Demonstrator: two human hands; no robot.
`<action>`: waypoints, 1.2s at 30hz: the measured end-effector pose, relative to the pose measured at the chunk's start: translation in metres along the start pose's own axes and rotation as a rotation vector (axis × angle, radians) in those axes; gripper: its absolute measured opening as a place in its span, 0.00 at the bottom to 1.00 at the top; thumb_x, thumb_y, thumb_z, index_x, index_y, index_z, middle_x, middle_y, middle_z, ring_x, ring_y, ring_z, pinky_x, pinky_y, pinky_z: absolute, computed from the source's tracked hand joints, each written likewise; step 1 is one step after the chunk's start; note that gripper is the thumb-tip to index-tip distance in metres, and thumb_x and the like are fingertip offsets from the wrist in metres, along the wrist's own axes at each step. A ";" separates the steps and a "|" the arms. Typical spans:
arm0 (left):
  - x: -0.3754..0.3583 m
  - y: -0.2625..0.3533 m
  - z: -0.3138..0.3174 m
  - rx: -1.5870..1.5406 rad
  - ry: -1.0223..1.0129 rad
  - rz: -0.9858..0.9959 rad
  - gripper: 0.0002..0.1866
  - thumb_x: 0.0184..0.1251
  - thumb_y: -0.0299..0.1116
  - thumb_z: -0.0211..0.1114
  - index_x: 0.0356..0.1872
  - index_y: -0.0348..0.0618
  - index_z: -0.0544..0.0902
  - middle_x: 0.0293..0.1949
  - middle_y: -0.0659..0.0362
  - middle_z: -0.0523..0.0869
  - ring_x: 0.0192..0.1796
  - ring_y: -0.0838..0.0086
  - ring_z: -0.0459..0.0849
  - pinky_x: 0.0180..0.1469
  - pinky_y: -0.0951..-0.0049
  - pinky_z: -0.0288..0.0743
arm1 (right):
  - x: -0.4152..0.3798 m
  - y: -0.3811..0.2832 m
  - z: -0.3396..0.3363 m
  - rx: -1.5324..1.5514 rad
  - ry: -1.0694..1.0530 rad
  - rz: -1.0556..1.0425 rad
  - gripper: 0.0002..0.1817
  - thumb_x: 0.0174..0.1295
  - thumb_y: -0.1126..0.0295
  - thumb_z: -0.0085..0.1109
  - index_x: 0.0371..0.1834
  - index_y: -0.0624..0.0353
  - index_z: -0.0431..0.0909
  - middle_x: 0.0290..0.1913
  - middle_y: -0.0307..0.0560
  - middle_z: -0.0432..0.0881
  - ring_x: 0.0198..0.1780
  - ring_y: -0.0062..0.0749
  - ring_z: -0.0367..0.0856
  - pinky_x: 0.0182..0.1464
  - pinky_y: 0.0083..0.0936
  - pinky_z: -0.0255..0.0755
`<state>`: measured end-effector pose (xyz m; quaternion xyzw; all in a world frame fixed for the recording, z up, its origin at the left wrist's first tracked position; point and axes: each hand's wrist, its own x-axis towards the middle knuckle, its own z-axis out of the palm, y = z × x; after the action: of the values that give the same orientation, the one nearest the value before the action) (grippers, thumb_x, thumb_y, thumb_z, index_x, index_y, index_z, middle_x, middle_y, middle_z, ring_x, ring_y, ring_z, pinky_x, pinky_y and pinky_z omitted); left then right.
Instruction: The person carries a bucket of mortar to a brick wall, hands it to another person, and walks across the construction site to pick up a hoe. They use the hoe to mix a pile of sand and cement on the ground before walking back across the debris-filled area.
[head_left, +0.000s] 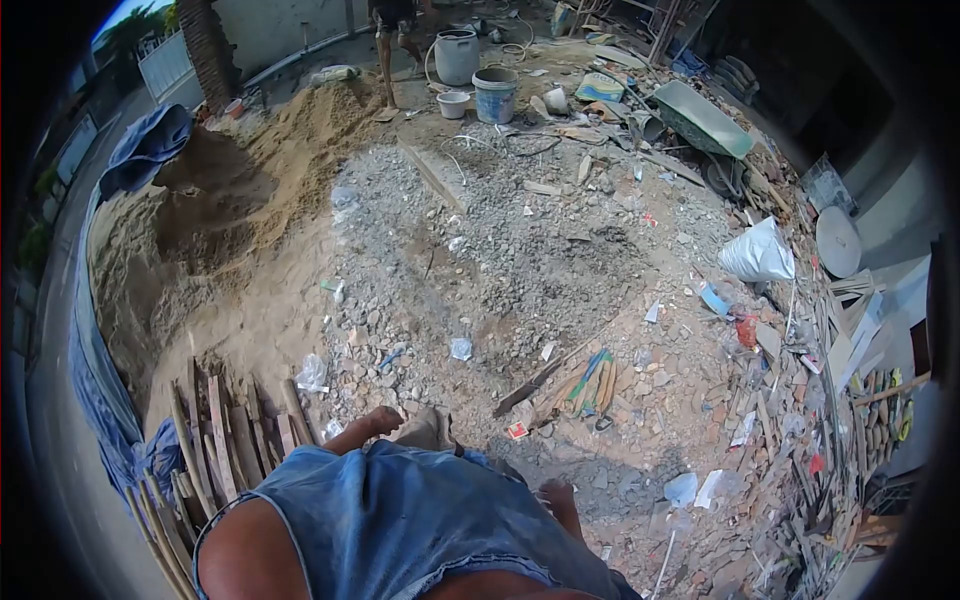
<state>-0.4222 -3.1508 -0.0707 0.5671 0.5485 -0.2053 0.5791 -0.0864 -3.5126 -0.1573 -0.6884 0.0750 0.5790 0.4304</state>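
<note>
1. Biggest of all, the rubble (pixel 470 260) spreads grey and pale across the ground, and beside it rises the sand heap (pixel 215 205), a blue tarp (pixel 150 150) folded over its far edge.
2. Over to the far right, the wheelbarrow (pixel 703 118), its long tray slanting down toward the right; I can't make out any load.
3. At the far end stands the grey barrel (pixel 457 60), upright, near another person's legs (pixel 386 70); its contents are hidden.
4. On the right, a bulging white sack (pixel 757 252) lies on the debris, whatever fills it out of sight.
5. Just in front of the barrel, the blue-and-white bucket (pixel 495 98) stands upright, its inside too dark to read, with a small white basin (pixel 453 105) at its left.
6. Ahead of the person's right hand (pixel 557 490) lies the dark strip (pixel 525 392), flat on the rubble, its long axis slanting from near left to far right.
7. Close in, a grey object (pixel 427 428) sits just beside the left hand (pixel 380 421); which way it points is unclear.
8. And those 2 hands: shirt and blur cover the detail, so clenched, loose or grasping, I can't tell for either.
</note>
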 end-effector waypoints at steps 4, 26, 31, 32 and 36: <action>0.003 -0.001 0.002 0.018 -0.016 0.135 0.21 0.50 0.46 0.52 0.41 0.44 0.75 0.32 0.61 0.79 0.29 0.75 0.77 0.25 0.69 0.72 | 0.012 0.034 0.002 -0.290 -0.160 -0.185 0.15 0.51 0.68 0.44 0.43 0.58 0.66 0.34 0.48 0.76 0.30 0.37 0.75 0.26 0.30 0.63; 0.073 -0.032 -0.049 0.085 -0.076 0.324 0.14 0.52 0.38 0.52 0.32 0.36 0.76 0.31 0.55 0.78 0.30 0.71 0.78 0.30 0.73 0.74 | 0.025 0.011 0.058 -0.828 -0.175 -0.407 0.13 0.51 0.72 0.45 0.41 0.59 0.66 0.34 0.48 0.75 0.32 0.37 0.75 0.21 0.29 0.63; 0.059 -0.018 -0.082 -0.029 0.025 0.197 0.09 0.50 0.32 0.51 0.25 0.37 0.75 0.26 0.54 0.77 0.27 0.69 0.77 0.29 0.71 0.73 | 0.005 -0.066 0.132 -0.279 0.028 -0.017 0.15 0.51 0.74 0.46 0.44 0.61 0.64 0.32 0.49 0.77 0.26 0.36 0.76 0.21 0.27 0.63; 0.062 -0.025 -0.089 0.074 0.036 0.294 0.10 0.50 0.33 0.51 0.25 0.37 0.75 0.26 0.55 0.77 0.26 0.69 0.77 0.28 0.71 0.72 | 0.015 -0.069 0.137 -0.200 0.014 -0.024 0.12 0.50 0.72 0.48 0.38 0.63 0.69 0.30 0.48 0.77 0.25 0.31 0.75 0.22 0.27 0.64; 0.067 -0.038 -0.112 0.033 0.074 0.415 0.14 0.51 0.38 0.52 0.27 0.36 0.77 0.26 0.56 0.78 0.24 0.72 0.76 0.25 0.72 0.71 | 0.054 -0.086 0.144 -0.986 -0.025 -0.780 0.10 0.51 0.63 0.50 0.32 0.55 0.75 0.25 0.40 0.76 0.26 0.29 0.74 0.25 0.25 0.69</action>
<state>-0.4786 -3.0370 -0.1174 0.6846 0.4372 -0.0697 0.5790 -0.1233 -3.3407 -0.1546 -0.7757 -0.4628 0.3539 0.2427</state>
